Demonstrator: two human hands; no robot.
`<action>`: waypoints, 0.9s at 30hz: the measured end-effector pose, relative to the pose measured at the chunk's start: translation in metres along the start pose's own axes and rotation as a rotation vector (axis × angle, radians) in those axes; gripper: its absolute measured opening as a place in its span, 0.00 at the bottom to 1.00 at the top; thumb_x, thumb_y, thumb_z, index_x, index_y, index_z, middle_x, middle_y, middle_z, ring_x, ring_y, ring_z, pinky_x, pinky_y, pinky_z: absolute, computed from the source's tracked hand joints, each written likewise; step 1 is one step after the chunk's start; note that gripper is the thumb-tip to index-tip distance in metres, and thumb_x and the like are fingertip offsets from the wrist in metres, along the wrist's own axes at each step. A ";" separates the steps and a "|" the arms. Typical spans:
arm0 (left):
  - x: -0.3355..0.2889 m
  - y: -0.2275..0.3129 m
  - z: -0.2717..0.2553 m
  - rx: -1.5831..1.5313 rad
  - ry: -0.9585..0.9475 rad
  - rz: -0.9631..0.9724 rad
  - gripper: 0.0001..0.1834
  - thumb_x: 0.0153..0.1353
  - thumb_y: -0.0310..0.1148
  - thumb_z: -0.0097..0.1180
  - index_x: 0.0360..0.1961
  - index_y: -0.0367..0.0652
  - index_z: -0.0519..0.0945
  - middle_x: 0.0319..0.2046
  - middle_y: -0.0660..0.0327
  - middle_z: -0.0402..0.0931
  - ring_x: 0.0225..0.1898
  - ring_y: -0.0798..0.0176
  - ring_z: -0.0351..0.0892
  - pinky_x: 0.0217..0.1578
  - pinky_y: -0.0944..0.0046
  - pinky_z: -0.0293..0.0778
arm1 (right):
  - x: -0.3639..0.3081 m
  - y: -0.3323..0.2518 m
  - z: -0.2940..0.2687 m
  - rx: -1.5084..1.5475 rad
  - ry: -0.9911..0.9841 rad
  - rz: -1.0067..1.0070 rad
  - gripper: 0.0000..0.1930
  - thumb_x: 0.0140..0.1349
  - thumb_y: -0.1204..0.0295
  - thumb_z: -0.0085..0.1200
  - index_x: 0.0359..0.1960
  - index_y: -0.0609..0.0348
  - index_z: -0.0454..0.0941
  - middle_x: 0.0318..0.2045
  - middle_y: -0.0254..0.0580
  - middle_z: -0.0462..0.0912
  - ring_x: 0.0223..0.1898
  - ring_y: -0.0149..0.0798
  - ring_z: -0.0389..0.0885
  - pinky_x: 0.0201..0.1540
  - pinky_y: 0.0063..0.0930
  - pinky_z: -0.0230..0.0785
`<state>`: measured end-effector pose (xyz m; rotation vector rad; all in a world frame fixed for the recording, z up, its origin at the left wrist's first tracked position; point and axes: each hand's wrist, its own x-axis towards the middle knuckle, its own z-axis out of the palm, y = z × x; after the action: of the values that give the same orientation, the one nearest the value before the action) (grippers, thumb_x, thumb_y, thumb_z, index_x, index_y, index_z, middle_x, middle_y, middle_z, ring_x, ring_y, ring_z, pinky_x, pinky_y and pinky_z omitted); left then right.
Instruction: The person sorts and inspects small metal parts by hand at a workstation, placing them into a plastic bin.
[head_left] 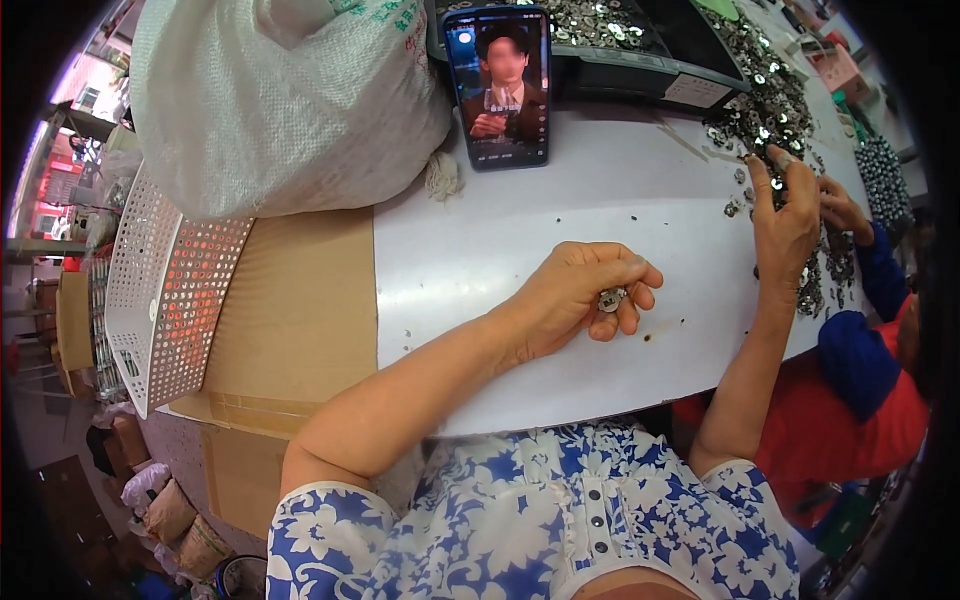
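Note:
My left hand (590, 290) is curled above the white tabletop (460, 260), its fingers closed round a few small silvery metal parts (612, 298) that show between thumb and fingers. To the right, my right hand (788, 215) reaches to the near side of a long pile of shiny metal parts (765, 85). Its fingers point away from me and stand apart, with the tips at the edge of the pile. Nothing held shows between them. A few loose metal pieces (732, 208) lie beside that hand.
A phone (498, 90) stands upright before a black tray (640, 75) of metal parts. At left are a white woven sack (280, 110), a perforated white basket (180, 290) and cardboard (290, 310). Another person's hand (845, 208) touches the pile at far right.

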<state>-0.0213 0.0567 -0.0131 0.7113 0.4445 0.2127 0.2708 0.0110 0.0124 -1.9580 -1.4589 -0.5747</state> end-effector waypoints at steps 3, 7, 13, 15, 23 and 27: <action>0.000 -0.003 0.003 -0.023 0.013 0.016 0.16 0.74 0.36 0.53 0.50 0.32 0.80 0.34 0.58 0.82 0.28 0.68 0.81 0.21 0.73 0.69 | -0.006 0.009 0.008 -0.220 -0.029 0.049 0.21 0.66 0.58 0.65 0.52 0.60 0.82 0.50 0.47 0.82 0.51 0.51 0.80 0.54 0.42 0.71; 0.000 -0.003 0.000 -0.024 0.021 0.029 0.15 0.74 0.35 0.54 0.50 0.32 0.80 0.35 0.58 0.82 0.30 0.68 0.83 0.22 0.72 0.72 | -0.012 -0.007 0.012 0.013 -0.258 0.239 0.21 0.64 0.57 0.66 0.51 0.60 0.84 0.39 0.46 0.86 0.41 0.44 0.83 0.48 0.35 0.74; -0.001 -0.004 0.001 0.010 0.027 0.035 0.15 0.74 0.35 0.54 0.50 0.32 0.80 0.35 0.58 0.82 0.31 0.68 0.84 0.25 0.70 0.75 | -0.009 -0.006 0.014 0.156 -0.090 0.242 0.19 0.64 0.56 0.65 0.45 0.60 0.86 0.37 0.48 0.88 0.37 0.40 0.85 0.44 0.32 0.75; 0.001 -0.004 0.002 0.017 0.014 0.033 0.14 0.74 0.34 0.54 0.50 0.32 0.80 0.35 0.58 0.82 0.31 0.68 0.84 0.26 0.70 0.76 | -0.010 0.018 0.019 0.012 -0.064 0.165 0.21 0.65 0.55 0.64 0.46 0.61 0.86 0.40 0.49 0.88 0.40 0.42 0.85 0.46 0.33 0.75; 0.000 -0.007 0.001 0.003 0.030 0.056 0.14 0.74 0.33 0.54 0.51 0.32 0.80 0.36 0.58 0.82 0.31 0.67 0.84 0.26 0.70 0.77 | -0.010 0.019 0.021 0.200 -0.452 0.445 0.26 0.65 0.54 0.62 0.55 0.64 0.82 0.50 0.56 0.85 0.53 0.49 0.83 0.58 0.40 0.71; -0.001 -0.007 0.001 0.005 0.025 0.062 0.13 0.74 0.32 0.54 0.51 0.32 0.79 0.35 0.58 0.82 0.30 0.68 0.84 0.26 0.70 0.77 | -0.011 0.019 0.025 0.090 -0.291 0.303 0.25 0.65 0.55 0.62 0.53 0.63 0.83 0.52 0.53 0.84 0.56 0.47 0.81 0.59 0.38 0.70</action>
<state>-0.0213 0.0506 -0.0168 0.7290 0.4477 0.2794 0.2847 0.0173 -0.0170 -2.2021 -1.2883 -0.0912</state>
